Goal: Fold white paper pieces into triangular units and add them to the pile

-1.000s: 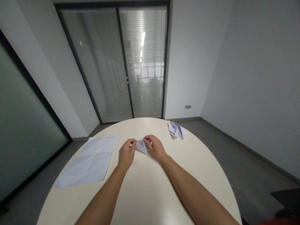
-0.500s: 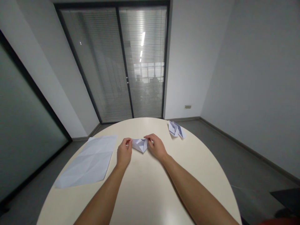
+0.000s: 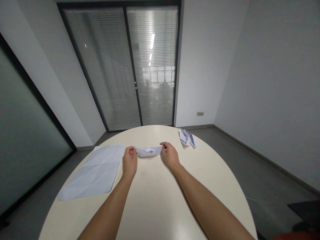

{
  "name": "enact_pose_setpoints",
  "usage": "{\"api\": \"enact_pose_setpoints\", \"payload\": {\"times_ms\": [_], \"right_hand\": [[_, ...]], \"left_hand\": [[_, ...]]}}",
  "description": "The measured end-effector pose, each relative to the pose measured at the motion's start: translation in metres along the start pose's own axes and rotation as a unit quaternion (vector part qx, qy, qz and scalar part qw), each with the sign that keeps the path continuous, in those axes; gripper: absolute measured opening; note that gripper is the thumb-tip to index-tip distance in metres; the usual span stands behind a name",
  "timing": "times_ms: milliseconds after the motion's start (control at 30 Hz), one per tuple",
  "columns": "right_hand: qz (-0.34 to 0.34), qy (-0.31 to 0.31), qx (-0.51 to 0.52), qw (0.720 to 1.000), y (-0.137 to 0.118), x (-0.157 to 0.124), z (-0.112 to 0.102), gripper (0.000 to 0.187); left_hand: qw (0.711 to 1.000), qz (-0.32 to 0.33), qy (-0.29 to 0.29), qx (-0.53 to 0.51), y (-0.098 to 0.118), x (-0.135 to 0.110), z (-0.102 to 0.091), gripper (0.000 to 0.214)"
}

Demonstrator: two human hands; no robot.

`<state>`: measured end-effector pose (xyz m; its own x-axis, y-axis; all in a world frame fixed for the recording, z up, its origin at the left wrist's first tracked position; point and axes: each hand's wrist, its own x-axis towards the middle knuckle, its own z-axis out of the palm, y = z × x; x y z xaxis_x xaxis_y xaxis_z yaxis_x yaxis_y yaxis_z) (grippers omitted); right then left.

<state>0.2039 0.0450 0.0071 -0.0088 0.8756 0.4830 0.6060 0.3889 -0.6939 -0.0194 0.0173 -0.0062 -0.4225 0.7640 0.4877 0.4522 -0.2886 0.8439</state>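
Between my hands is a small folded paper boat [image 3: 149,152], white, long and low, with a small peak at its middle. My left hand [image 3: 130,161] pinches its left tip between thumb and fingers. At the opposite tip, my right hand [image 3: 170,155] grips the paper the same way. The boat is held over the far half of the round cream table [image 3: 152,200]; whether its bottom touches the surface I cannot tell.
A large creased white paper sheet [image 3: 97,173] lies on the table's left side. Near the far right edge sits another folded white paper piece [image 3: 188,138]. Beyond the table stands a glass door [image 3: 136,83] with blinds. A dark object [image 3: 306,211] shows at lower right.
My hands have moved apart, left hand to the left and right hand to the right. The paper between them has opened from a pointed, V-shaped fold into a longer, flatter boat shape.
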Motion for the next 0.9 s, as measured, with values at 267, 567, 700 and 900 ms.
{"api": "enact_pose_setpoints", "payload": {"times_ms": [267, 567, 700, 900], "right_hand": [[0.039, -0.031, -0.062, 0.997, -0.005, -0.001, -0.004, 0.034], [0.051, -0.054, -0.119, 0.990, -0.005, 0.000, -0.004, 0.035], [0.051, -0.065, -0.131, 0.988, -0.006, 0.000, -0.003, 0.035], [0.049, -0.068, -0.144, 0.986, -0.008, 0.001, -0.002, 0.035]], "left_hand": [[0.997, -0.030, -0.001, 0.068, 0.005, 0.001, -0.002, 0.024], [0.948, -0.003, -0.046, 0.316, 0.010, -0.004, -0.009, 0.023], [0.927, 0.144, -0.077, 0.337, 0.018, -0.011, -0.006, 0.033], [0.887, 0.191, -0.255, 0.336, 0.024, -0.021, 0.002, 0.049]]}}
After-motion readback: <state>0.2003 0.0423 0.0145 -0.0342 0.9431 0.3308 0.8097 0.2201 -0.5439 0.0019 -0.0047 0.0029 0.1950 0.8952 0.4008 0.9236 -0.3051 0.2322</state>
